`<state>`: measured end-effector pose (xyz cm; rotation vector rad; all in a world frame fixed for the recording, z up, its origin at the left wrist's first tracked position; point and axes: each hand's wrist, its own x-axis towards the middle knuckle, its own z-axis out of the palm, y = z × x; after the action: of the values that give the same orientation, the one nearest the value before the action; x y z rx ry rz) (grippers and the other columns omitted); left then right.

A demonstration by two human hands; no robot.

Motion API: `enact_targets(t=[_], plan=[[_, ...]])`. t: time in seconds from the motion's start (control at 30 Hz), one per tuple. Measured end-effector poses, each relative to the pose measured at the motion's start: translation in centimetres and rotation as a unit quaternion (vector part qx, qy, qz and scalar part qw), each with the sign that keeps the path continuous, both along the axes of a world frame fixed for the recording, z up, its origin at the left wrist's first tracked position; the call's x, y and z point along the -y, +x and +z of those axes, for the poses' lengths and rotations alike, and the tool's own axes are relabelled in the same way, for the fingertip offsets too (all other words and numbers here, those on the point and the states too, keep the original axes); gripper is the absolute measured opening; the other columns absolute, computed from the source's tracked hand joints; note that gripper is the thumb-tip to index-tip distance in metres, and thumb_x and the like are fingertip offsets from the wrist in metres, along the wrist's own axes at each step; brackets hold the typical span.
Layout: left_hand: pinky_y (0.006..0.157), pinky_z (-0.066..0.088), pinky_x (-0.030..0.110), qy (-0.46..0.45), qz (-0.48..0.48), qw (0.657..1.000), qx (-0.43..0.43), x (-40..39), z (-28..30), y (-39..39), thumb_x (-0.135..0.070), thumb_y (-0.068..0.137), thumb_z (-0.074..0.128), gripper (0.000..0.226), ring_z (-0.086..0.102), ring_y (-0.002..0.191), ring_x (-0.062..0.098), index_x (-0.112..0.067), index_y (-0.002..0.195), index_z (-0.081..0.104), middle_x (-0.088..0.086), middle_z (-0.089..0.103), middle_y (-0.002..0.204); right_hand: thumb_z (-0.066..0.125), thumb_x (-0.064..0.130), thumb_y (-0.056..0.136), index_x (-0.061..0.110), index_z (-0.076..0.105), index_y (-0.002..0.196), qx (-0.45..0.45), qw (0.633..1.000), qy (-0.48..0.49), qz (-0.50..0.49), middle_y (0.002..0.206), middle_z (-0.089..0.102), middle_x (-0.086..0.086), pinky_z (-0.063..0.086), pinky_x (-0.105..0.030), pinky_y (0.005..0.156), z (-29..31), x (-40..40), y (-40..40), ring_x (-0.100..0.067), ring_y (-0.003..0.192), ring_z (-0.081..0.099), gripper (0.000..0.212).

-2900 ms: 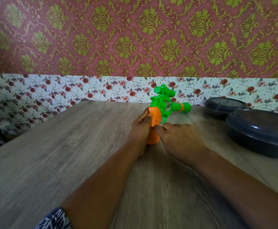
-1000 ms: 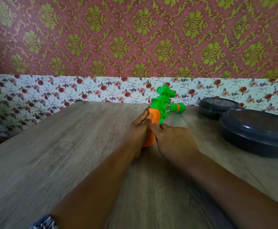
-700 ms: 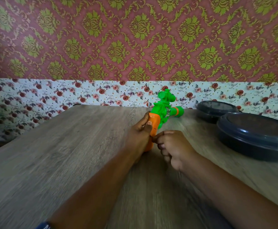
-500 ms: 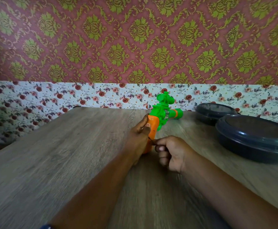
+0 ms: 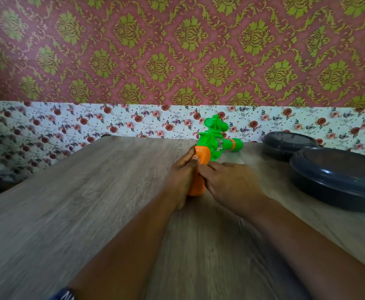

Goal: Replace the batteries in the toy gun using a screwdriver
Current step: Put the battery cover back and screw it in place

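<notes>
Wall: upper section is papered in a dark red and olive damask pattern [image 5: 177, 50]; a white floral band with red roses [image 5: 69, 124] runs below it, down to the table's far edge.

Table: a grey-brown wood-grain tabletop [image 5: 79, 202] fills the lower view.

Containers: a large round dark grey plastic container with lid [image 5: 337, 178] sits on the table at the right. A smaller round dark grey lidded container [image 5: 285, 144] sits behind it, near the wall, the two close together.

Arms: both bare forearms extend forward from the lower edge and converge at mid-table. A dark patterned sleeve edge [image 5: 64, 294] shows at the left arm, bottom of view.

Left hand [image 5: 180, 178]: set on its edge on the table, against the left side of the toy's handle. The fingers are curled round the handle, thumb lying up along its rear face.

Right hand [image 5: 231, 185]: palm down, back toward the camera, fingers reaching to the handle's right side. The fingertips touch the orange plastic; whether they grip anything small cannot be determined due to blur.

Task object: a green plastic toy gun with orange handle [image 5: 211, 146] stands upright at mid-table, handle base on the surface, barrel pointing right, green scope on top.
</notes>
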<state>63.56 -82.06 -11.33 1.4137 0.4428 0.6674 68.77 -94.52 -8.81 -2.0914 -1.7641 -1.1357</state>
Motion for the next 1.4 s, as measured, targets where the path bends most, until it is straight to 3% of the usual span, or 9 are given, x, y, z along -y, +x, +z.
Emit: enact_targets(t=[0.17, 0.33, 0.5, 0.57, 0.73, 0.9, 0.97, 1.13, 1.4], plan=[[0.111, 0.035, 0.051, 0.05, -0.035, 0.998, -0.014, 0.0, 0.0, 0.1, -0.03, 0.097, 0.049, 0.047, 0.04, 0.133, 0.028, -0.041, 0.141, 0.037, 0.001, 0.031, 0.155, 0.083, 0.025, 0.053, 0.02, 0.065, 0.085, 0.033, 0.997, -0.045, -0.054, 0.053, 0.057, 0.002, 0.017, -0.019, 0.039, 0.0, 0.6, 0.4, -0.021, 0.029, 0.047, 0.038], [0.109, 0.037, 0.052, 0.045, -0.052, 0.998, -0.002, 0.1, -0.4, 0.2, -0.043, 0.086, 0.059, 0.057, 0.046, 0.129, 0.029, -0.043, 0.14, 0.038, 0.002, 0.04, 0.151, 0.042, 0.022, 0.093, 0.017, 0.048, 0.119, -0.171, 0.984, -0.04, -0.014, 0.096, 0.064, -0.012, 0.042, -0.036, 0.064, -0.4, 0.2, -0.3, -0.036, 0.083, 0.061, 0.027], [0.109, 0.039, 0.047, 0.092, -0.036, 0.995, -0.004, -0.3, -0.6, 0.4, -0.049, 0.078, 0.062, 0.059, 0.052, 0.125, 0.02, -0.047, 0.134, 0.043, -0.002, 0.047, 0.146, 0.05, 0.013, 0.086, 0.017, 0.051, 0.086, -0.321, 0.946, 0.039, 0.036, 0.076, 0.062, -0.012, 0.045, -0.038, 0.062, -1.1, 0.0, -0.4, -0.031, 0.071, 0.059, 0.005], [0.11, 0.038, 0.046, 0.119, -0.022, 0.992, -0.014, -0.3, -0.7, 0.3, -0.042, 0.089, 0.057, 0.052, 0.05, 0.126, 0.019, -0.042, 0.139, 0.04, -0.001, 0.046, 0.147, 0.054, 0.006, 0.082, 0.022, 0.044, 0.067, -0.381, 0.92, 0.082, 0.036, 0.062, 0.053, -0.003, 0.039, -0.033, 0.057, -1.2, -0.4, -0.6, -0.022, 0.06, 0.052, 0.024], [0.11, 0.038, 0.041, 0.183, -0.019, 0.982, -0.031, 0.0, -0.6, -0.2, -0.041, 0.095, 0.05, 0.051, 0.045, 0.126, 0.015, -0.041, 0.143, 0.033, -0.001, 0.04, 0.15, 0.057, 0.0, 0.077, 0.016, 0.046, 0.057, -0.534, 0.834, 0.141, 0.004, 0.057, 0.049, -0.004, 0.035, -0.03, 0.052, -1.2, -0.9, -1.1, -0.016, 0.054, 0.045, 0.028], [0.1, 0.037, 0.027, 0.194, -0.013, 0.981, -0.023, 0.4, -0.3, -0.3, -0.034, 0.096, 0.05, 0.05, 0.044, 0.118, 0.007, -0.036, 0.144, 0.034, 0.0, 0.042, 0.148, 0.051, -0.003, 0.079, 0.01, 0.047, 0.065, -0.747, 0.636, 0.191, 0.011, 0.05, 0.033, -0.005, 0.016, -0.012, 0.036, -0.7, -1.1, -1.5, -0.006, 0.028, 0.024, 0.02], [0.106, 0.037, 0.033, 0.174, -0.012, 0.984, -0.028, 0.4, -0.1, -0.4, -0.034, 0.097, 0.048, 0.049, 0.043, 0.121, 0.01, -0.037, 0.144, 0.033, 0.0, 0.039, 0.15, 0.05, -0.002, 0.082, 0.01, 0.047, 0.068, -0.78, 0.598, 0.185, 0.016, 0.051, 0.033, -0.005, 0.017, -0.011, 0.035, -0.6, -1.0, -1.9, -0.005, 0.026, 0.025, 0.019], [0.112, 0.034, 0.048, 0.094, -0.028, 0.995, -0.028, -0.4, 0.5, -0.7, -0.028, 0.098, 0.046, 0.048, 0.042, 0.133, 0.023, -0.031, 0.145, 0.035, 0.002, 0.035, 0.153, 0.061, 0.01, 0.077, 0.011, 0.058, 0.066, -0.579, 0.8, 0.155, -0.016, 0.061, 0.056, -0.001, 0.042, -0.035, 0.06, -1.2, -1.3, -1.7, -0.019, 0.062, 0.054, 0.012], [0.107, 0.039, 0.054, 0.03, 0.002, 0.999, -0.025, -1.4, 0.4, -0.9, -0.028, 0.098, 0.047, 0.045, 0.05, 0.125, 0.031, -0.029, 0.142, 0.041, 0.008, 0.045, 0.146, 0.061, 0.016, 0.082, 0.018, 0.061, 0.074, -0.49, 0.846, 0.21, 0.008, 0.079, 0.071, 0.005, 0.049, -0.032, 0.065, -1.4, -0.9, -1.3, -0.013, 0.073, 0.065, 0.008]])
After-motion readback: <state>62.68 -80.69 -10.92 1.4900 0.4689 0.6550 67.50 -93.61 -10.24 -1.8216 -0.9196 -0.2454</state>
